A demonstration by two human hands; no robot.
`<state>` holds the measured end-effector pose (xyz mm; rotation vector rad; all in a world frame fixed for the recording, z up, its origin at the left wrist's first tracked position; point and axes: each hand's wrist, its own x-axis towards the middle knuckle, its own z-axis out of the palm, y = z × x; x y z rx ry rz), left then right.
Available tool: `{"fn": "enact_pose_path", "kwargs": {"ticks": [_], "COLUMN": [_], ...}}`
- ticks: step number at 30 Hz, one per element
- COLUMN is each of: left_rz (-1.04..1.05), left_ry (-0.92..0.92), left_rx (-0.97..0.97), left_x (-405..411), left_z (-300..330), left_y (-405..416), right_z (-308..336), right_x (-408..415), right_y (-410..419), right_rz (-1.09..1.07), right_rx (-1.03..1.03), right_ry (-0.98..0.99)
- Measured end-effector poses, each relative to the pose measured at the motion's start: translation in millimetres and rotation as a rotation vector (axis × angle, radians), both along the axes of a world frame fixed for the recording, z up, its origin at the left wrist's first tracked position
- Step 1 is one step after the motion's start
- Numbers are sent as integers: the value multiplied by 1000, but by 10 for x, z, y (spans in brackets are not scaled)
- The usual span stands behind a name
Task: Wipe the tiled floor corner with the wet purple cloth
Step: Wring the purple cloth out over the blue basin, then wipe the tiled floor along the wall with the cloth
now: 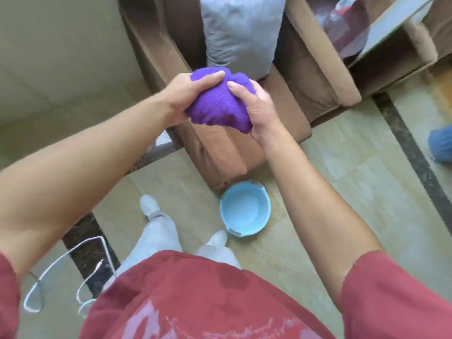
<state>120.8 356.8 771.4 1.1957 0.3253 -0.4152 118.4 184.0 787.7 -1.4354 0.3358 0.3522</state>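
The purple cloth [217,104] is bunched into a ball and held up at chest height, in front of a brown armchair. My left hand [186,94] grips its left side with the thumb across the top. My right hand [256,106] grips its right side, thumb pressed into the cloth. Beige floor tiles [337,162] with dark border strips lie below. The floor corner [156,143] shows between the armchair and the wall, partly hidden by my left forearm.
A light blue basin [245,209] stands on the floor by the armchair's [220,152] front, next to my right foot. A grey cushion [241,33] lies on the seat. A white cable [68,265] trails at lower left. A blue object [441,145] sits at the right edge.
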Motion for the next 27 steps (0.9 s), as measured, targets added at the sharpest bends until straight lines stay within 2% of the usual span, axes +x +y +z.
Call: {"fn": "enact_pose_path", "kwargs": {"ticks": [2, 6, 7, 13, 20, 27], "left_rz": [82, 119, 182, 229, 342, 349], "left_ry": [29, 68, 85, 160, 233, 243], "left_rx": [-5, 23, 57, 176, 241, 458], "left_x": [27, 51, 112, 308, 911, 1577], "left_z": [-41, -226, -283, -752, -1782, -3495], "left_y": [487, 1413, 1920, 2847, 3606, 4244], "right_z": [-28, -278, -425, -1025, -2051, -3764], "right_x": [172, 447, 622, 1006, 1983, 2787], "right_y": [499, 1309, 1792, 2681, 3515, 4201], "right_rz": [117, 451, 513, 535, 703, 1009], "right_rx": [34, 12, -13, -182, -202, -163], "right_ry": [18, 68, 92, 87, 139, 212]}}
